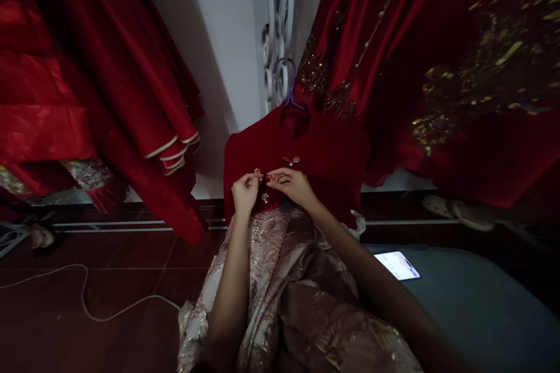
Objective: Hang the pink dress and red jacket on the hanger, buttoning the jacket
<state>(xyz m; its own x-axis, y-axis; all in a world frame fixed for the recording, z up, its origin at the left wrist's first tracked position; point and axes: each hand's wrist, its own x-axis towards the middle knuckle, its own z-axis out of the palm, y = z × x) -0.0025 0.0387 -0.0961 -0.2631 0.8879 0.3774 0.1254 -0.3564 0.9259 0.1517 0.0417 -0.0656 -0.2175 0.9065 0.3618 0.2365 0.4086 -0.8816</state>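
A dark red jacket point(328, 169) on a purple hanger point(291, 90) lies across my lap, its collar facing away from me. Beaded flower fasteners run down its front, with one fastener point(291, 161) above my hands and another flower point(265, 199) below them. My left hand point(245, 191) is closed in a pinch at a beaded flower button point(258, 173). Just to its right, my right hand point(294, 185) pinches the matching beaded fastener point(273, 178) between thumb and fingers. A small gap separates the fingertips of both hands.
Red garments point(153, 70) hang at left, and red gowns with gold sequins point(437, 116) hang at right. A white scrolled metal stand point(269, 29) rises ahead. A lit phone point(398, 265) rests on a grey-green seat point(472, 303). A white cable point(87, 303) crosses the tiled floor.
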